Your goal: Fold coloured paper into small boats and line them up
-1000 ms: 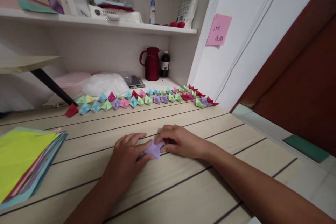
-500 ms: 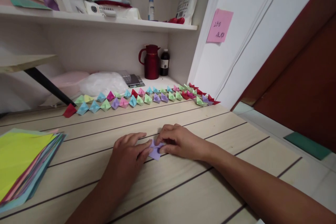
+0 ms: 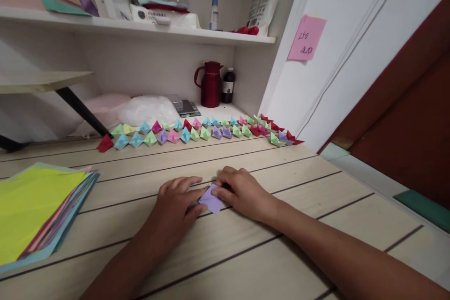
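Note:
A small folded piece of purple paper (image 3: 212, 200) lies on the light wooden tabletop (image 3: 246, 253) between my two hands. My left hand (image 3: 175, 205) presses its fingertips on the paper's left edge, fingers bent and close together. My right hand (image 3: 243, 191) pinches the paper's upper right part, fingers curled over it. Part of the paper is hidden under both sets of fingers.
Several small folded paper boats (image 3: 197, 132) in many colours stand in rows at the table's back. A stack of coloured paper sheets (image 3: 37, 208) lies at the left. A red jug (image 3: 210, 84) and dark bottle (image 3: 228, 86) stand by the wall. A pink note (image 3: 306, 37) hangs on the white panel.
The purple paper has been folded flatter and narrower between the fingers. Both hands stayed in the same place on the table; the view shifted slightly.

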`<state>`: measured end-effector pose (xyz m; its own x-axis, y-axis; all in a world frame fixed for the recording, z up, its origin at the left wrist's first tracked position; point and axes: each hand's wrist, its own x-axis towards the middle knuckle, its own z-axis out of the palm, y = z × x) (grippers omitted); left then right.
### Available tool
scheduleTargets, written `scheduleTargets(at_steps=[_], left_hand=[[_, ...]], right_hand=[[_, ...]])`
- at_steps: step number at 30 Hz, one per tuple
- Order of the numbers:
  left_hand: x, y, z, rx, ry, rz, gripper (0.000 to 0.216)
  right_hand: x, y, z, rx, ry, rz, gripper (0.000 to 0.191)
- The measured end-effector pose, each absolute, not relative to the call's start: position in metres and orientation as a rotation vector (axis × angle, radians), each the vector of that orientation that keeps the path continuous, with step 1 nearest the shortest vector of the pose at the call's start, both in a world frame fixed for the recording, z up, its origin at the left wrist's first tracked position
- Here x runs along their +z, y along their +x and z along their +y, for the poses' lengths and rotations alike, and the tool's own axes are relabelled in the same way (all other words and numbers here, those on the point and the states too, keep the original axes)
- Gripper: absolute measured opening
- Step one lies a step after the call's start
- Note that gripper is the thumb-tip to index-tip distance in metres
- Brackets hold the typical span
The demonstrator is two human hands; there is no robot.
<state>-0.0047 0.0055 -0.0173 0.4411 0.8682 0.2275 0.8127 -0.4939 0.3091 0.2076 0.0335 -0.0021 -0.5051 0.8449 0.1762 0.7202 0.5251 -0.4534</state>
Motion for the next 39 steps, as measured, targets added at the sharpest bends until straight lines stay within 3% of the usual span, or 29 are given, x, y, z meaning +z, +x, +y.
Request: scheduleTargets(at_steps=[4, 9, 15, 22, 27, 31, 33, 39], left_hand=[[-0.017, -0.003, 0.005, 0.548, 2.501, 1.519, 0.035], [-0.019, -0.006, 0.005, 0.585, 2.534, 1.456, 0.057], [-0.017, -0.013, 0.004, 0.541, 2.695, 1.368, 0.043], [-0.010, -0.005, 0.000, 0.289, 2.753, 1.460, 0.043], [-0.011, -0.004, -0.002, 0.329, 2.791, 1.444, 0.042], [-0.012, -0.004, -0.001, 0.333, 2.773, 1.427, 0.041], [-0.013, -0.004, -0.001, 0.361, 2.772, 1.420, 0.039], [-0.006, -0.005, -0.005, 0.281, 2.779, 1.441, 0.038]], right_hand=[[0.000, 0.203, 0.032, 0.373, -1.369, -2.441, 0.018], [0.003, 0.200, 0.033, 0.349, -1.433, -2.469, 0.022], [0.003, 0.201, 0.038, 0.392, -1.449, -2.463, 0.023], [0.003, 0.205, 0.036, 0.422, -1.383, -2.461, 0.021], [0.000, 0.229, 0.040, 0.494, -1.302, -2.363, 0.028], [0.000, 0.236, 0.044, 0.514, -1.326, -2.231, 0.011], [0.001, 0.230, 0.042, 0.521, -1.305, -2.206, 0.013], [-0.002, 0.207, 0.032, 0.350, -1.358, -2.352, 0.016]])
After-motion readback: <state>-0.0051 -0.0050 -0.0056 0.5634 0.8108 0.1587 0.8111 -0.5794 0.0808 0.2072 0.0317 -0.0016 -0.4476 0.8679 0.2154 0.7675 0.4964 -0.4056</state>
